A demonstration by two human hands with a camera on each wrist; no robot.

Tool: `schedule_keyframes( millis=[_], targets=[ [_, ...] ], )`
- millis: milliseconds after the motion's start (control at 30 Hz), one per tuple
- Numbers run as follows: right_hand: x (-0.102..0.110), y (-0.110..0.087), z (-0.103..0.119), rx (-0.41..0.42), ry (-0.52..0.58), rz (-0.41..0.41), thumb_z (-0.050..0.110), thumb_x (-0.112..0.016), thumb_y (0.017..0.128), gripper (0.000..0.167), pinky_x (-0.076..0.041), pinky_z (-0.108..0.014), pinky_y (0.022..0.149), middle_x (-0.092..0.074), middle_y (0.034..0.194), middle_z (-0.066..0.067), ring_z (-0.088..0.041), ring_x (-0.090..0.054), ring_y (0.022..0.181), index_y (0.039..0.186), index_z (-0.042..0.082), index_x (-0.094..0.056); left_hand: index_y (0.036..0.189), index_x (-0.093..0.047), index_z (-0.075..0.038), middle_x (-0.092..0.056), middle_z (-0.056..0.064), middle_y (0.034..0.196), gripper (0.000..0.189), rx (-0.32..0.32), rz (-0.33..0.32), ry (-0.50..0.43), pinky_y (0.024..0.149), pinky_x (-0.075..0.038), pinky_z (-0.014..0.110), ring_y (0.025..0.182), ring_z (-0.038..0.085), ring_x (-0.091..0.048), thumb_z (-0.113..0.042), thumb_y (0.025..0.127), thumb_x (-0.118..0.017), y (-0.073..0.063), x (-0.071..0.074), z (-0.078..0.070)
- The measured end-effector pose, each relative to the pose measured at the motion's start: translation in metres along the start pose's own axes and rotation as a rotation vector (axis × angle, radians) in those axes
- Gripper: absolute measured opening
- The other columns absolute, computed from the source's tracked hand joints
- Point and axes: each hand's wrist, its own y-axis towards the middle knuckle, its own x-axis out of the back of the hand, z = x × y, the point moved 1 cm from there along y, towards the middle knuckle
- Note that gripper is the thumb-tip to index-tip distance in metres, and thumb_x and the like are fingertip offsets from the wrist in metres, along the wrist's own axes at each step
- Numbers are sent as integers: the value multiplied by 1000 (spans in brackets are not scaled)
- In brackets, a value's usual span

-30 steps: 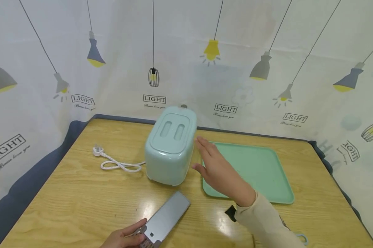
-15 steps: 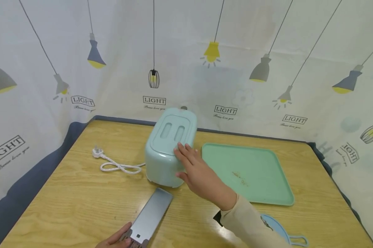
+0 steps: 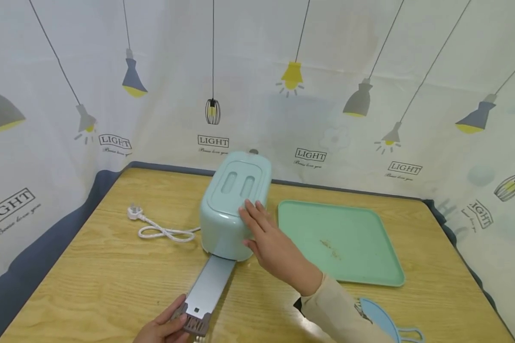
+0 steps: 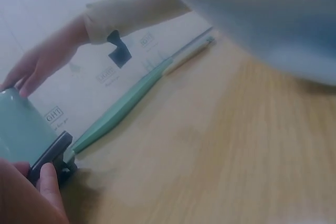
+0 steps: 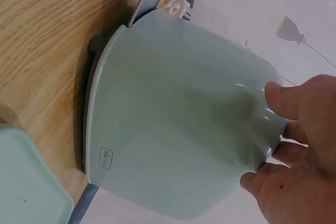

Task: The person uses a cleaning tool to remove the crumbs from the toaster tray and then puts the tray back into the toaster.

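A pale blue toaster, lid on top, stands on the wooden table. My left hand pinches the grey end of a flat metal crumb tray. The tray's far end meets the lower front of the toaster; whether it is inside the slot is hard to see. My right hand rests on the toaster's upper right edge, fingers fairly straight. In the right wrist view, thumb and fingertips of the right hand touch the toaster's top edge. The left wrist view shows the left hand at the crumb tray's grey end.
Right of the toaster lies a green tray with brown crumbs on it. A light blue item with a looped handle is partly behind my right sleeve. The white cord and plug lie left. A printed curtain surrounds the table.
My right hand has moved left from beside the toaster onto its top edge. My left hand has brought the crumb tray leftward and up to the toaster's base.
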Motion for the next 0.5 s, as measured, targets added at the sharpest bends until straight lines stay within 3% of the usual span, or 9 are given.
schedule_keyframes(
  millis=[33, 133, 167, 200, 300, 400, 500],
  targets=[
    [0, 0, 0, 0, 0, -3, 15, -64, 92, 64, -35, -49, 114, -32, 155, -19, -37, -27, 144, 147, 0, -35, 127, -58, -42, -66, -5, 98, 48, -7, -26, -6, 84, -56, 24, 89, 9, -63, -18, 87, -71, 2, -3, -2],
    [-3, -1, 0, 3, -9, -19, 13, -65, 92, 63, -38, -46, 112, -34, 154, -19, -37, -28, 144, 146, 1, -36, 147, -29, -23, -64, -6, 101, 72, -26, -54, 7, 88, -56, 26, 92, 9, -63, -17, 88, -70, 8, -8, -5],
    [-4, -1, 0, 3, -12, -25, 13, -65, 92, 63, -39, -45, 112, -34, 154, -19, -37, -28, 144, 146, 1, -37, 147, -21, -15, -64, -7, 102, 76, -34, -50, 8, 88, -56, 26, 93, 9, -63, -17, 89, -69, 10, -9, -5],
    [-5, -1, 0, 5, -17, -30, 13, -65, 91, 63, -40, -45, 111, -35, 153, -20, -37, -28, 143, 146, 1, -37, 147, -19, -14, -64, -7, 102, 77, -42, -37, 1, 89, -56, 26, 93, 9, -63, -16, 89, -69, 12, -10, -5],
    [-7, -1, 0, 17, -44, -47, 12, -65, 91, 62, -40, -44, 111, -36, 152, -20, -38, -30, 143, 146, 1, -37, 147, -21, -17, -65, -7, 100, 72, -68, -10, -22, 87, -56, 24, 93, 8, -64, -14, 91, -66, 16, -13, -5],
    [-8, -1, 1, 25, -69, -64, 12, -65, 92, 62, -40, -45, 111, -37, 151, -21, -39, -31, 142, 145, 1, -37, 147, -29, -19, -66, -4, 98, 66, -91, -27, -50, 85, -57, 22, 91, 9, -65, -12, 92, -64, 21, -18, -8],
    [-8, 0, 1, 18, -79, -77, 12, -65, 92, 60, -41, -45, 111, -38, 150, -21, -39, -32, 141, 144, 1, -37, 151, -24, -15, -66, -1, 98, 68, -104, -36, -47, 85, -57, 22, 91, 10, -66, -8, 94, -60, 26, -25, -11]
  ],
)
